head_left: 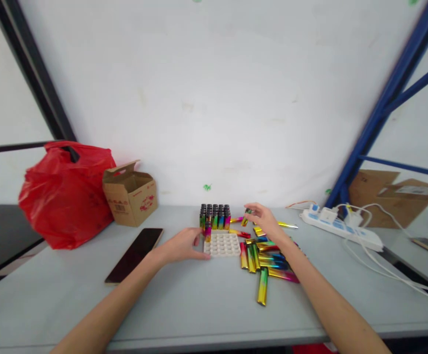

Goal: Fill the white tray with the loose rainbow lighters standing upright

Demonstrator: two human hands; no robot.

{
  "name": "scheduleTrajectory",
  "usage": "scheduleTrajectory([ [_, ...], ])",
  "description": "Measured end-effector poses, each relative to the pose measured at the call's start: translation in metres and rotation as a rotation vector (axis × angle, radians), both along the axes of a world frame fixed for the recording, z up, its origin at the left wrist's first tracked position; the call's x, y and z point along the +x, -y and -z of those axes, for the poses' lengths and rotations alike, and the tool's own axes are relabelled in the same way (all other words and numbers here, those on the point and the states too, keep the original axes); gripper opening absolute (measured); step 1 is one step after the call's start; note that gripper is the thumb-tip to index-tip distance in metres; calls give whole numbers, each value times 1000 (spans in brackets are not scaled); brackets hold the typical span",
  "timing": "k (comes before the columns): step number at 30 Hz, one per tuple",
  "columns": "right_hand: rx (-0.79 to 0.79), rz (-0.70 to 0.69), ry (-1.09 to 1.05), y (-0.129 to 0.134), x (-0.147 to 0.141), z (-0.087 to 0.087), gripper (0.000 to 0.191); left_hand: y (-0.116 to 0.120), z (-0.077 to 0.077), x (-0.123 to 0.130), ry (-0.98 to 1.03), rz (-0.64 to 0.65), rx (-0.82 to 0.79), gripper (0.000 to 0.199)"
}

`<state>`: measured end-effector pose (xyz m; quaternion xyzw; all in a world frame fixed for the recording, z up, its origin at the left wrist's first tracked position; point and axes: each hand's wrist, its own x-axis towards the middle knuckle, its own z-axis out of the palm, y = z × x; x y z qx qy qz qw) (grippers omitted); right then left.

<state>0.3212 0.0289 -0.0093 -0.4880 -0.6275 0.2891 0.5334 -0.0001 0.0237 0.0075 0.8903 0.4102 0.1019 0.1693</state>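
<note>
A white tray point(223, 245) with round holes lies on the grey table, and one colourful lighter point(208, 232) stands upright at its back left corner. My left hand point(186, 244) is at the tray's left edge, thumb and fingers apart, with nothing seen between them. Behind the tray, several black-topped lighters point(215, 217) stand in rows. To the right, my right hand point(264, 220) pinches a green and gold lighter point(246, 217) between thumb and fingers. A loose pile of shiny lighters point(272, 260) lies right of the tray, partly under my right forearm.
A black phone point(135, 254) lies left of my left hand. Farther back are a red bag point(68, 191) and an open cardboard box point(130, 196). At the right are a white power strip point(341, 230) with cables and a brown carton point(379, 201) beside blue metal posts.
</note>
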Motion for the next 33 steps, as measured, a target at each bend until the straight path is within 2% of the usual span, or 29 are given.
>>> scheduleTrajectory([
  [2, -59, -56, -311, 3, -5, -5, 40, -1, 1, 0, -2, 12, 2, 63],
  [4, -111, -120, -505, 9, -12, -9, 41, -2, 1, 1, -4, 28, 10, 63],
  [8, -210, -281, -597, 26, -32, -12, 40, -3, 3, 1, 7, 43, 23, 64],
  [10, -261, -365, -549, 33, -43, -13, 39, -3, 3, 1, 8, 48, 22, 63],
  [12, -304, -384, -449, 38, -53, -12, 38, -4, 4, 1, 10, 54, 26, 63],
  [15, -268, -260, -268, 42, -66, -10, 38, -4, 6, 1, 19, 57, 31, 63],
  [19, -64, -54, 65, 46, -78, -3, 49, -5, 6, 1, 30, 74, 37, 64],
  [22, 10, 55, 252, 48, -84, 1, 52, -4, 5, 2, 23, 82, 47, 64],
  [26, 45, 116, 337, 49, -85, 1, 43, -4, 5, 2, 23, 84, 50, 66],
  [33, 134, 48, 371, 55, -84, -8, 38, -4, 5, 3, 19, 87, 50, 63],
])
